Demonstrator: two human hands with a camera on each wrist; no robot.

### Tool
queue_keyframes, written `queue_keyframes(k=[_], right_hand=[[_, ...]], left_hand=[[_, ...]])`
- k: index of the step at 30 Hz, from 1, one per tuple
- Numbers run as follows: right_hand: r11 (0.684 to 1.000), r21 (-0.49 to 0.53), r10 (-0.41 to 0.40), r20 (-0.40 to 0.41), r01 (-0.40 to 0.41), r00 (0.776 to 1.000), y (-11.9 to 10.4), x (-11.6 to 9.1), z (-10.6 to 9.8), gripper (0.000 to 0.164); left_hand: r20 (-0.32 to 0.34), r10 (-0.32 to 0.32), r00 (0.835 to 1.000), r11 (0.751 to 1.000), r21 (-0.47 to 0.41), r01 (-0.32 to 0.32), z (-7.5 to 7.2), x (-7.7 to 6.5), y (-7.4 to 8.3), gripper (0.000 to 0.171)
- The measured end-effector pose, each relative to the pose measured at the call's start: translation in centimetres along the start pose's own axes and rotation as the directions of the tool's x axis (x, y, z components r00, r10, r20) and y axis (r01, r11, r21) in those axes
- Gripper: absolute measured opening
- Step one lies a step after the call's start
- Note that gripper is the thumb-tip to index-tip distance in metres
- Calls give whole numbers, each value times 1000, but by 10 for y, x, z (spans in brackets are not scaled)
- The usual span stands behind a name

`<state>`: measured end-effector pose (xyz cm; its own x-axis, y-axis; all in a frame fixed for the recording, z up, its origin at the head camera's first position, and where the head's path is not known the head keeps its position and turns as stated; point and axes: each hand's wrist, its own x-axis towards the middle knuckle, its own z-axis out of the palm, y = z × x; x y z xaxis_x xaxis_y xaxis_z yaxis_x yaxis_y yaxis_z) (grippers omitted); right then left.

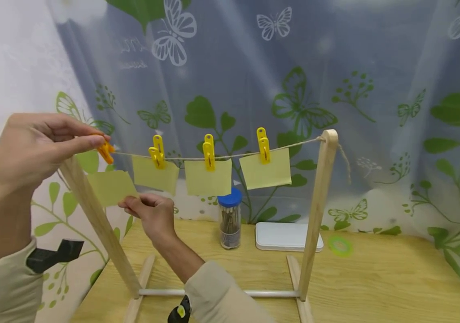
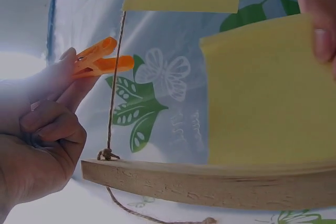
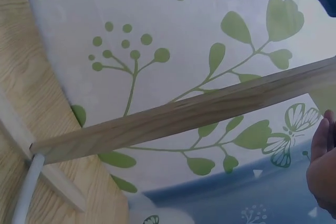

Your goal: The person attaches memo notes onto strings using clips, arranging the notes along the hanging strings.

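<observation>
My left hand (image 1: 32,154) pinches an orange clip (image 1: 106,152) between thumb and fingers at the left end of a twine line (image 1: 193,158). In the left wrist view the jaws of the orange clip (image 2: 100,61) stand apart right by the twine; whether they straddle it I cannot tell. Lower down, my right hand (image 1: 157,217) pinches a yellow paper note (image 1: 106,186) at its lower right corner. That note (image 2: 262,93) is apart from the clip, below the line. Only part of the right hand (image 3: 323,174) shows in the right wrist view.
Three yellow clips, one of them in the middle (image 1: 208,152), hold three notes on the line. The twine is tied between wooden posts, left (image 1: 96,220) and right (image 1: 317,211). Behind stand a blue-lidded jar (image 1: 230,224) and a white case (image 1: 280,236) on the wooden table (image 1: 375,278).
</observation>
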<state>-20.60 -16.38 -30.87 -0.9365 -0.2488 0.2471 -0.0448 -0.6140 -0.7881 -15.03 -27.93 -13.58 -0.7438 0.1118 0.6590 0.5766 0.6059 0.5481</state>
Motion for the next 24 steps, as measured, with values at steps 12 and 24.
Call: queue_keyframes(k=[12,24], right_hand=[[993,120,11,16,-13,1000,-17,-5,15,19],[990,140,30,35,-34,999,-26,-6,13,23]], left_hand=[[3,-117,993,993,-1,117,-3,-2,-2,5],[39,-123,992,991,53,121,1,-3,-2,14]])
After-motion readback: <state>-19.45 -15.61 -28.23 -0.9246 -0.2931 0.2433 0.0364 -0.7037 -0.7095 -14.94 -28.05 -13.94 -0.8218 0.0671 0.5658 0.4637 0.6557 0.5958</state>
